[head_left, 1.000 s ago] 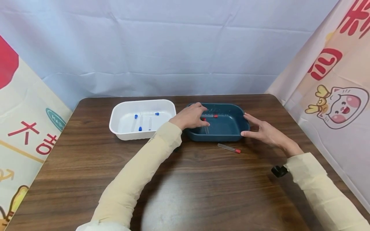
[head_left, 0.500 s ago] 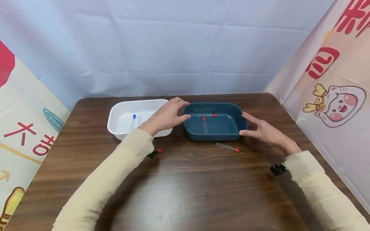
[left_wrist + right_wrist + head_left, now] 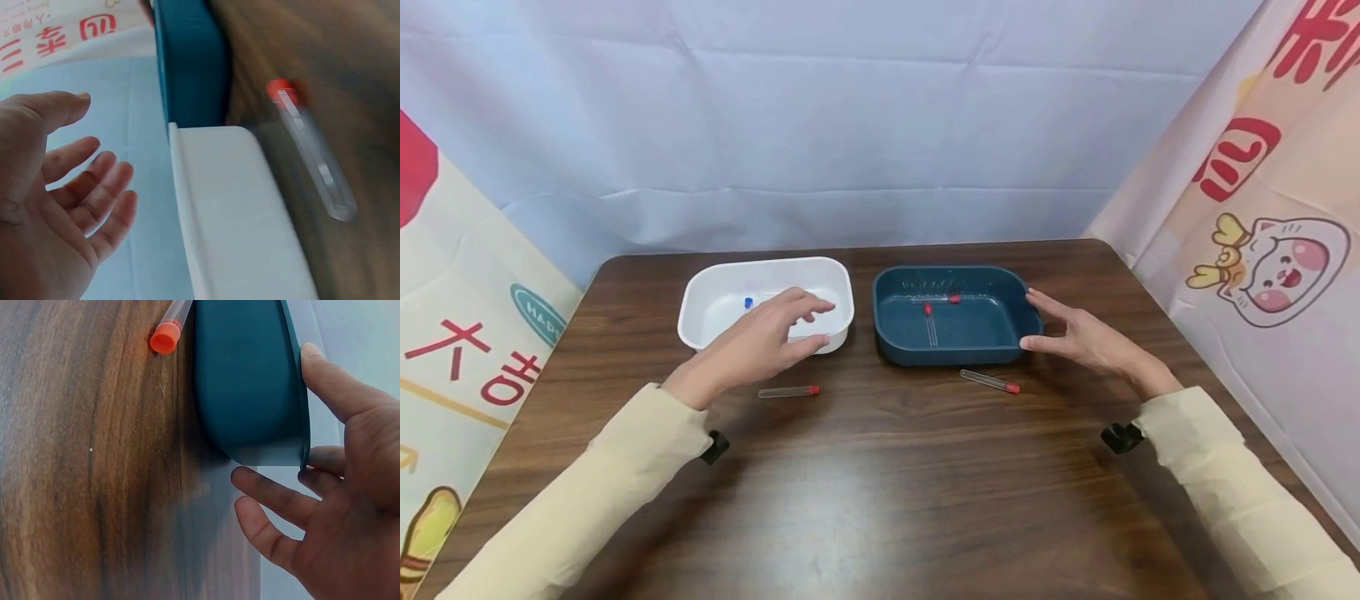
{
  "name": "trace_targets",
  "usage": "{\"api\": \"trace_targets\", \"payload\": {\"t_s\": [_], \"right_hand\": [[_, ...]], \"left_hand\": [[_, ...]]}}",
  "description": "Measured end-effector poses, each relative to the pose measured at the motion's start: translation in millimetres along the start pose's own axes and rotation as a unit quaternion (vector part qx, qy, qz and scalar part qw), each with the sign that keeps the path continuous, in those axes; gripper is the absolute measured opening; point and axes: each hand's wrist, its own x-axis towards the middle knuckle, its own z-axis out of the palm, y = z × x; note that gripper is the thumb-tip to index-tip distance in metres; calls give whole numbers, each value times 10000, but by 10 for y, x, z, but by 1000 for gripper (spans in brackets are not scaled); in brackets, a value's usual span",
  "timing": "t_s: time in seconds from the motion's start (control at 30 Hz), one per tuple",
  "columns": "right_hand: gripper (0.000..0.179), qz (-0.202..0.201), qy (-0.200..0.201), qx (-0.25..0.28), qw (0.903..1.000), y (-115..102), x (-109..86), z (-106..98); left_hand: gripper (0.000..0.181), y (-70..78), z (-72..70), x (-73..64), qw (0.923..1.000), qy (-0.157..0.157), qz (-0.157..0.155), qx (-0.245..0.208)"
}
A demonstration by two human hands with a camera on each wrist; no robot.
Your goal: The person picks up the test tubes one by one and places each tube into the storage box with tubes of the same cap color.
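Above the front side of the white basin [image 3: 695,323], my left hand [image 3: 767,333] hovers with parted fingers and nothing in them; the left wrist view shows its palm bare. Blue-capped test tubes lie in that basin, mostly hidden by the hand; one blue cap [image 3: 748,302] shows. My right hand [image 3: 1086,337] touches the right end of the dark blue basin [image 3: 951,357], thumb and fingers spread along its rim. Two red-capped test tubes, one across the back [image 3: 936,299] and one lengthwise [image 3: 931,325], lie inside it.
On the wooden table [image 3: 880,483], one red-capped test tube [image 3: 788,392] lies before the white basin. Another red-capped test tube [image 3: 990,382] lies before the blue basin. A pale curtain [image 3: 865,125] hangs behind, with printed cloths at both sides.
My left hand has withdrawn from over the blue basin, leftward and toward me, to the white basin. The tube before the white basin has come into view. My right hand stays at the blue rim.
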Motion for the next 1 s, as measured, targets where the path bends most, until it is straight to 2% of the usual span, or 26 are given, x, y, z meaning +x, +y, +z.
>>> {"api": "trace_targets", "payload": {"t_s": [0.2,0.47,0.77,1.0], "right_hand": [[92,-16,-35,-75,10000,-5,-21,-24],[92,-37,-128,-189,9997,-36,-22,-77],[93,-60,-248,-253,9994,-95,22,-85],[94,-20,-271,-233,9994,-94,33,-80]], "left_hand": [[43,-94,56,-259,9996,-222,-151,38],[33,-206,204,-449,9990,-340,-104,288],[29,-233,331,-553,9957,-281,-81,878],[27,-230,372,-585,9931,-90,-15,1171]]}}
